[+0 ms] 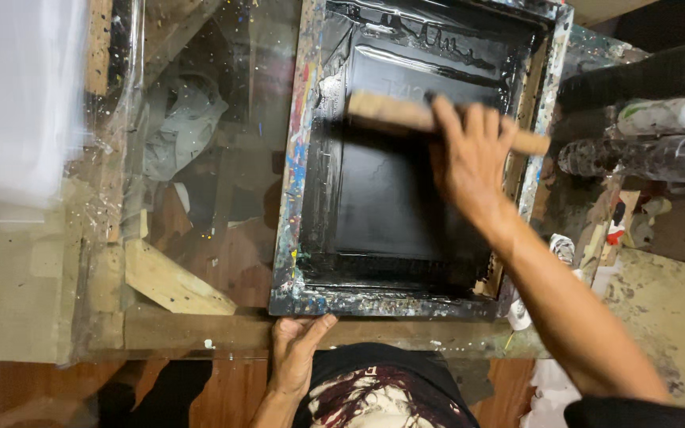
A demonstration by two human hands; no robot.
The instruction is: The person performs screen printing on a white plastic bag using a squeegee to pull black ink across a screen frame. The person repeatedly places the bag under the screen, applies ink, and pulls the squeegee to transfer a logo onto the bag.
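Observation:
A paint-spattered screen-printing frame (291, 174) lies flat on a glass-topped table, its mesh covered in glossy black ink (394, 206). My right hand (469, 158) grips a wooden squeegee (394, 115) laid across the upper part of the screen. My left hand (295, 353) rests on the frame's near edge, thumb on top, pressing it down. Ink is piled in ridges along the far end of the screen.
A glass sheet (208, 158) over a wooden table shows rags beneath. A wooden wedge (172, 281) sits left of the frame. Plastic bottles (660, 139) lie at the right. White sheets (17, 103) are stacked at the far left.

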